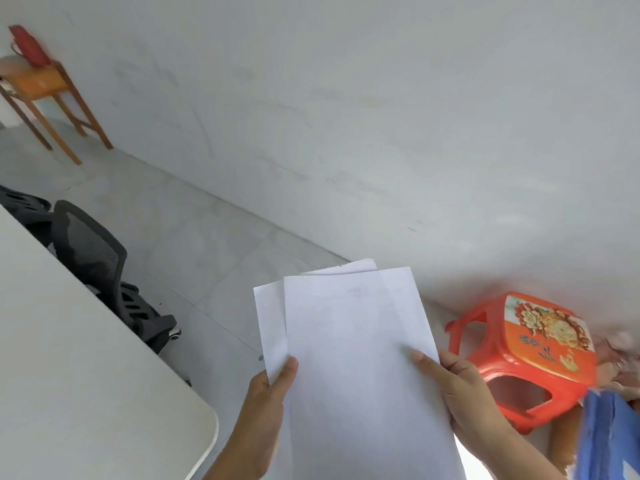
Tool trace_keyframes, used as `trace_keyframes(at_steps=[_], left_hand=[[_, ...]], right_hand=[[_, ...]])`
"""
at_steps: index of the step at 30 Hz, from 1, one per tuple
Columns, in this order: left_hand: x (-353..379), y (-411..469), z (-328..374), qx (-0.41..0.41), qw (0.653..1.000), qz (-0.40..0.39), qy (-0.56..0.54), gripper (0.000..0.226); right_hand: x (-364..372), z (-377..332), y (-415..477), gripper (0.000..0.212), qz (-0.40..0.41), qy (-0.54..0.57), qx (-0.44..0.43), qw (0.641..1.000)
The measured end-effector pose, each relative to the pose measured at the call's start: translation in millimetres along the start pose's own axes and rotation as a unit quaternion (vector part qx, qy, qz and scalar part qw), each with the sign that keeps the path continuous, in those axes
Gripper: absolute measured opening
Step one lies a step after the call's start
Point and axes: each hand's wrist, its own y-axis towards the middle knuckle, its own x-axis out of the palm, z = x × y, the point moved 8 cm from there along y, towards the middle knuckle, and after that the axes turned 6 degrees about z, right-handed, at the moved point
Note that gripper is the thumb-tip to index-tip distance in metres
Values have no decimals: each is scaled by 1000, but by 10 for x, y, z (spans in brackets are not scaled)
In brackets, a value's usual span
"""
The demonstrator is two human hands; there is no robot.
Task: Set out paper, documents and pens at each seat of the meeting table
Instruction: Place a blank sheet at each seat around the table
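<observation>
Head view: your left hand [268, 393] and right hand [460, 393] both pinch the sheets of paper [353, 341], held up right of the desk [69, 358]. Fan them apart, peel off one, lay it flat at the seat.

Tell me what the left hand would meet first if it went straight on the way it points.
The way looks free: the left hand, holding the paper sheets, points forward over floor toward the white wall, probably the first thing met. The black chair and table lie off to its left.
</observation>
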Motion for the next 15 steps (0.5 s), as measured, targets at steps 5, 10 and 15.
trace_keyframes(at_steps=[5, 10, 15], left_hand=[[100, 661, 595, 28, 999, 28, -18, 32], [108, 1349, 903, 34, 996, 82, -24, 28], [-75, 2005, 1292, 19, 978, 196, -62, 25]], right_hand=[[321, -248, 659, 44, -17, -33, 19, 999], [683, -555, 1635, 30, -30, -101, -4, 994], [1083, -985, 2875, 28, -53, -176, -24, 983]])
